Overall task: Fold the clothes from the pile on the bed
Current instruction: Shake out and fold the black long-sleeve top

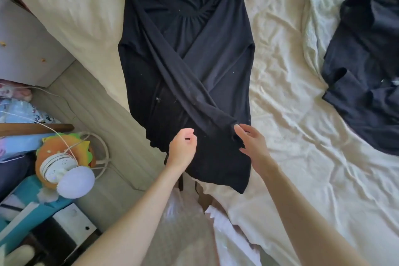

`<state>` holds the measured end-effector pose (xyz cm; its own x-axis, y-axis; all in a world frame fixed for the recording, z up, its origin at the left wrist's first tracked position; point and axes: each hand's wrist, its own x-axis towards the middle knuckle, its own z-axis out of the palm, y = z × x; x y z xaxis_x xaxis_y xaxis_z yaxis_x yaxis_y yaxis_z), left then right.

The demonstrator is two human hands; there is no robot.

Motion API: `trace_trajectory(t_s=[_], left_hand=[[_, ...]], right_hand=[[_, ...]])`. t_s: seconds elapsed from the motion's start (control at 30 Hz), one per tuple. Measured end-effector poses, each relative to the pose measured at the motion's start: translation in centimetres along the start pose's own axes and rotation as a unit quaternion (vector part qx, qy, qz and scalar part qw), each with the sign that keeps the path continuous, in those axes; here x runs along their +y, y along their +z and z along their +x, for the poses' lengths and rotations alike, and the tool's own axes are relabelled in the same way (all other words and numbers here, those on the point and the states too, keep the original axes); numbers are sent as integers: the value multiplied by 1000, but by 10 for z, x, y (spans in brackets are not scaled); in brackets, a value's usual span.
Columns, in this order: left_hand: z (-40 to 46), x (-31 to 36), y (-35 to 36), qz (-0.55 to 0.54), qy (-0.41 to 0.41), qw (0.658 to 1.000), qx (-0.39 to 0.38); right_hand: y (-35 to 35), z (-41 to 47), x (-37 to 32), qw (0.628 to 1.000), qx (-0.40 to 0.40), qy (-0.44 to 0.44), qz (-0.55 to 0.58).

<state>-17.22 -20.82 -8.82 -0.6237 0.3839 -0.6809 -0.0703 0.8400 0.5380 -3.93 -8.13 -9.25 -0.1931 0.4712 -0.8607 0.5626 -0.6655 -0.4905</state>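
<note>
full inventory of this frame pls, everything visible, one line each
black long-sleeved top: 1, black, flat on the bed, sleeves crossed over the front
pile of dark clothes: 1, black, right side of the bed
bedsheet: 1, cream, wrinkled, covering the bed
burger plush: 1, orange and green, on clutter left of the bed
white round pad: 1, white, in front of the plush
white cord: 1, white, trailing over the clutter
left hand: 1, fingers loosely curled, over the top's hem
right hand: 1, fingers on a sleeve cuff
</note>
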Motion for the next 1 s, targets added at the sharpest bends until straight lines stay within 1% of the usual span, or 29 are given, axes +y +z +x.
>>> trace_trajectory(t_s=[0.03, 0.1, 0.17, 0.2, 0.27, 0.3, 0.33, 0.37, 0.4, 0.43, 0.47, 0.53, 0.57, 0.63, 0.7, 0.77, 0.83, 0.9, 0.93, 1.0], left_hand=[[10, 4, -1, -25, -26, 999, -5], [27, 18, 2, -135, -79, 988, -8], [38, 35, 5, -254, -129, 958, -9], [42, 41, 5, -295, -155, 943, -7], [46, 50, 5, -357, -206, 911, 4], [46, 52, 3, -376, -222, 900, 11], [44, 53, 1, -386, -227, 894, 14], [40, 52, -2, -394, -226, 891, 13], [36, 50, -6, -407, -221, 886, 10], [30, 46, -11, -425, -215, 879, 5], [24, 40, -16, -443, -209, 872, -1], [12, 25, -24, -462, -204, 863, -15], [6, 17, -26, -457, -205, 865, -24], [1, 3, -29, -432, -207, 876, -48], [1, -6, -31, -388, -213, 893, -75], [5, -12, -37, -332, -220, 913, -89], [12, -14, -47, -297, -224, 924, -89], [20, -14, -61, -282, -217, 931, -79], [25, -12, -69, -280, -212, 934, -72], [35, -9, -86, -294, -200, 933, -55]], right_hand=[[3, 3, 0, 999, 12, -18, -45], [10, 6, -1, 993, 32, -45, -107], [14, 9, -1, 987, 50, -61, -141], [15, 11, -1, 982, 59, -67, -169], [14, 16, -1, 966, 78, -88, -230], [14, 16, -2, 962, 87, -91, -242], [11, 16, -2, 967, 95, -85, -223], [6, 16, -3, 980, 93, -64, -163], [0, 13, -4, 994, 76, -35, -74], [-8, 8, -5, 999, 46, -7, 16], [-15, 2, -4, 996, 7, 14, 86], [-29, -10, 4, 987, -50, 44, 149], [-32, -16, 11, 985, -58, 58, 153], [-32, -22, 23, 990, -36, 81, 111], [-27, -23, 30, 994, 10, 101, 30], [-21, -22, 30, 992, 36, 102, -63], [-16, -18, 23, 978, 58, 55, -191], [-8, -14, 9, 948, 88, -8, -306], [-2, -13, -1, 935, 101, -33, -339], [13, -7, -25, 922, 107, -76, -365]])
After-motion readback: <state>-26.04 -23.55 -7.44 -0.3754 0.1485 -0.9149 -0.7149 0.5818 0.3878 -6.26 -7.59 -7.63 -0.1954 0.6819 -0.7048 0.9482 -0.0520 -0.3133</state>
